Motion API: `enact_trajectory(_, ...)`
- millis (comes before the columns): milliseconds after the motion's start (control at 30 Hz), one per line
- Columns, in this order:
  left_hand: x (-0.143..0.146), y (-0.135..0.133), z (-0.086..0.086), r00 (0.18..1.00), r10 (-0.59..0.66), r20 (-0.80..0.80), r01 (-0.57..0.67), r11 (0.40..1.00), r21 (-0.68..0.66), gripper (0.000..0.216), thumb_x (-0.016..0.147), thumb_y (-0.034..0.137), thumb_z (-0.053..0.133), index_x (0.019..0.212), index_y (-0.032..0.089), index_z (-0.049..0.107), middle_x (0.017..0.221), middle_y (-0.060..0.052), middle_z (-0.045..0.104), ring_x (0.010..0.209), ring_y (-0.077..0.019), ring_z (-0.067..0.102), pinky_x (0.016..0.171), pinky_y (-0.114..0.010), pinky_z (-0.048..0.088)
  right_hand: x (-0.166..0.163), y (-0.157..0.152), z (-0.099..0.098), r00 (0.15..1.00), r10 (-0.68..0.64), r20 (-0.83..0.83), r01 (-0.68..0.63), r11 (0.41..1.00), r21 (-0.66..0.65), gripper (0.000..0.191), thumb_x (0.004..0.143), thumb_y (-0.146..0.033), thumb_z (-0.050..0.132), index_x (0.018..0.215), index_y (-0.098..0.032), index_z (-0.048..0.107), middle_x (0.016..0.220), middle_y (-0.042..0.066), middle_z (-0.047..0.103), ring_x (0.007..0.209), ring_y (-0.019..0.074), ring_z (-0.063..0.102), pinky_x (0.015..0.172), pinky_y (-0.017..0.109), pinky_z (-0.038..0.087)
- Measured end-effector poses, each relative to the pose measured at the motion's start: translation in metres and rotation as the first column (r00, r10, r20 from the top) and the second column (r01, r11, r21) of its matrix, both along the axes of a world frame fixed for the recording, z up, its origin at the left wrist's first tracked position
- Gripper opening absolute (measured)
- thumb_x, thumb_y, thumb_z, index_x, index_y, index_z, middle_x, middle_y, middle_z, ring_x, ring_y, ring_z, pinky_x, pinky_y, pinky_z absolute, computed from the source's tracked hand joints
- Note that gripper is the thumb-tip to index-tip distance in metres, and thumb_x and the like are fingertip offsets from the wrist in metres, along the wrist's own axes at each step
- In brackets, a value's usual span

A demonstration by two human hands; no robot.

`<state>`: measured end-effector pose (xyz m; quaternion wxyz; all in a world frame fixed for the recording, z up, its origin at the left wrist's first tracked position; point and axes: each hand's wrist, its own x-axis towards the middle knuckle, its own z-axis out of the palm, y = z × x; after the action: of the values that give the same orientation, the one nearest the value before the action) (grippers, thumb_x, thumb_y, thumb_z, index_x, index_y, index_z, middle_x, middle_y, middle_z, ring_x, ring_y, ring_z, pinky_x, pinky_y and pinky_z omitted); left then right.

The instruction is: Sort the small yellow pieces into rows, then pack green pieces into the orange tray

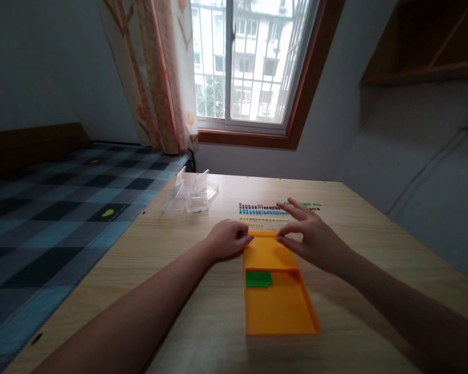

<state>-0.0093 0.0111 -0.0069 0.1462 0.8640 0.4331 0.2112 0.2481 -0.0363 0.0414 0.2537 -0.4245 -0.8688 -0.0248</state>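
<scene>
A shallow orange tray (pixel 283 311) with two compartments lies lengthwise before me on the table. Green pieces (pixel 258 279) sit packed together in the upper left corner of its near compartment. Curled at the far left corner, my left hand (pixel 226 239) is closed on the tray's edge, thumb along the rim. My right hand (pixel 308 234) hovers over the far compartment's right side, thumb and index finger pinching a tiny green piece (pixel 276 239), its other fingers raised. Beyond the tray run rows of small dark, blue (pixel 257 212) and yellow pieces, partly hidden by my right hand.
Clear plastic boxes (pixel 195 195) stand at the table's far left. Small green pieces (pixel 306 204) lie behind my right hand. A bed with a checked cover (pixel 62 208) adjoins the left side, and a window (pixel 253 67) is ahead.
</scene>
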Motion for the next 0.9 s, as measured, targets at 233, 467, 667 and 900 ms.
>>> enact_trajectory(233, 0.001, -0.003, 0.004, 0.999, -0.005, -0.052, 0.006, 1.0, 0.016, 0.036, 0.085, 0.037, 0.057, 0.057, 0.018, 0.045, 0.054, 0.003, 0.045, 0.054, -0.0117, 0.038, 0.055, -0.028, 0.024, -0.011, -0.072, -0.024, 0.996, 0.051, 0.074, -0.043, 0.993, -0.109, 0.014, 0.085, -0.019, 0.068, 0.083, -0.028, 0.079, 0.15, 0.006, 0.054, 0.148, 0.0404, 0.033, 0.109, 0.074, 0.031)
enact_trajectory(467, 0.001, -0.005, 0.008, 0.997, -0.03, -0.071, 0.031, 0.999, 0.011, 0.033, 0.083, 0.035, 0.058, 0.058, 0.018, 0.046, 0.055, 0.003, 0.047, 0.055, -0.0118, 0.039, 0.056, -0.027, 0.024, -0.015, -0.064, -0.038, 0.995, 0.055, 0.082, -0.039, 0.981, -0.187, 0.008, 0.082, -0.022, 0.074, 0.082, -0.028, 0.079, 0.151, 0.007, 0.053, 0.147, 0.0423, 0.033, 0.11, 0.076, 0.028)
enact_trajectory(667, 0.001, -0.006, 0.008, 0.997, -0.046, -0.06, 0.046, 0.999, 0.011, 0.034, 0.084, 0.035, 0.057, 0.057, 0.019, 0.044, 0.054, 0.003, 0.046, 0.054, -0.0117, 0.039, 0.056, -0.027, 0.024, -0.011, -0.064, -0.033, 0.996, 0.081, 0.044, -0.076, 0.991, -0.112, 0.009, 0.087, -0.024, 0.07, 0.088, -0.027, 0.078, 0.152, 0.008, 0.051, 0.149, 0.0395, 0.031, 0.111, 0.073, 0.03)
enact_trajectory(900, 0.0, -0.005, 0.007, 0.996, -0.054, -0.069, 0.055, 0.998, 0.009, 0.032, 0.084, 0.034, 0.057, 0.058, 0.019, 0.048, 0.055, 0.003, 0.047, 0.055, -0.012, 0.04, 0.056, -0.026, 0.026, -0.006, -0.062, -0.024, 0.968, 0.231, 0.093, -0.22, 0.969, -0.116, 0.015, 0.086, -0.022, 0.066, 0.09, -0.029, 0.078, 0.158, 0.003, 0.044, 0.152, 0.0365, 0.024, 0.118, 0.068, 0.021)
